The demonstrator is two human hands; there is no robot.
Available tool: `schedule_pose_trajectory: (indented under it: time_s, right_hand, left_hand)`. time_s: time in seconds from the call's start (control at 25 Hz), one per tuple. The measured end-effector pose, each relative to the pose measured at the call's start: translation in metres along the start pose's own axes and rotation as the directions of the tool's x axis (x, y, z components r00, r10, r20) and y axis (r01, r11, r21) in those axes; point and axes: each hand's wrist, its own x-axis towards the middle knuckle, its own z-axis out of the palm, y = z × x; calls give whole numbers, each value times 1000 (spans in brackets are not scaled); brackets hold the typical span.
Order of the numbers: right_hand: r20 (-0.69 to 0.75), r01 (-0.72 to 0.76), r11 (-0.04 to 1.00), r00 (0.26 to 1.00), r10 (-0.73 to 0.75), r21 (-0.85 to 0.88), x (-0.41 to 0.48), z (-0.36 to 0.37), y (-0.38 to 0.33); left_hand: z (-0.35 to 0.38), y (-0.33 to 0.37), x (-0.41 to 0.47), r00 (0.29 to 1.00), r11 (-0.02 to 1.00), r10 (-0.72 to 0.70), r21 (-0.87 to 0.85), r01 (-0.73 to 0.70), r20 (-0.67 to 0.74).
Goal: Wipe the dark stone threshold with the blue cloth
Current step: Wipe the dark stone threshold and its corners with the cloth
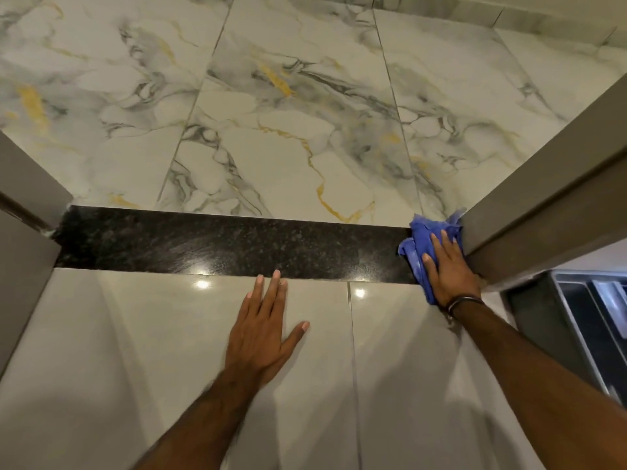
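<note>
A dark speckled stone threshold [217,242] runs across the doorway between the grey frame posts. At its right end lies a crumpled blue cloth [420,242], pushed against the right post. My right hand [448,269] lies flat on top of the cloth, fingers spread, pressing it onto the stone. My left hand [264,330] rests flat on the glossy grey floor tile just in front of the threshold, fingers apart, holding nothing.
Grey door frame posts stand at the left [30,212] and right [543,198]. White marble-patterned tiles [288,113] with gold veins lie beyond the threshold. A dark metal-edged object [583,320] sits at the right near my forearm.
</note>
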Motion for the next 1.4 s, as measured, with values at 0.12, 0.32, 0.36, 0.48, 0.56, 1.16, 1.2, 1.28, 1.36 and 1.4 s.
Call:
schedule_pose_trajectory:
  time_s: [0.12, 0.32, 0.36, 0.48, 0.56, 1.16, 1.2, 1.28, 1.36, 1.4]
  right_hand:
    - [46, 289, 957, 957, -288, -21, -12, -7, -19]
    - [48, 302, 952, 953, -300, -47, -14, 15, -105]
    - [48, 298, 954, 954, -297, -29, -13, 21, -125]
    - [103, 550, 834, 832, -545, -32, -12, 40, -180]
    - [60, 436, 900, 898, -435, 7, -12, 52, -222]
    - [275, 732, 680, 645, -713, 45, -31, 123, -532]
    - [292, 796, 603, 565, -772, 51, -37, 126, -539]
    - [323, 878, 479, 445, -835, 28, -41, 131, -548]
    - [300, 778, 628, 598, -744, 7, -43, 131, -545]
    - [264, 742, 671, 648, -714, -8, -47, 132, -543]
  left_hand:
    - [-2, -4, -3, 1000, 999, 19, -30, -19, -1]
    - [-8, -22, -17, 1000, 999, -6, -36, 6, -3]
    - [-11, -30, -22, 1000, 999, -23, -28, 23, -2]
    - [-18, -53, -36, 998, 998, -61, -4, 61, -2]
    - [-24, -70, -47, 994, 994, -110, 8, 110, -5]
    - [-59, -205, -124, 920, 918, -389, 59, 391, -45]
    - [-61, -211, -125, 914, 912, -403, 63, 406, -52]
    - [-61, -219, -125, 904, 902, -424, 70, 427, -51]
    - [-61, -216, -124, 894, 891, -446, 63, 449, -51]
    - [-61, -212, -122, 886, 884, -461, 61, 464, -50]
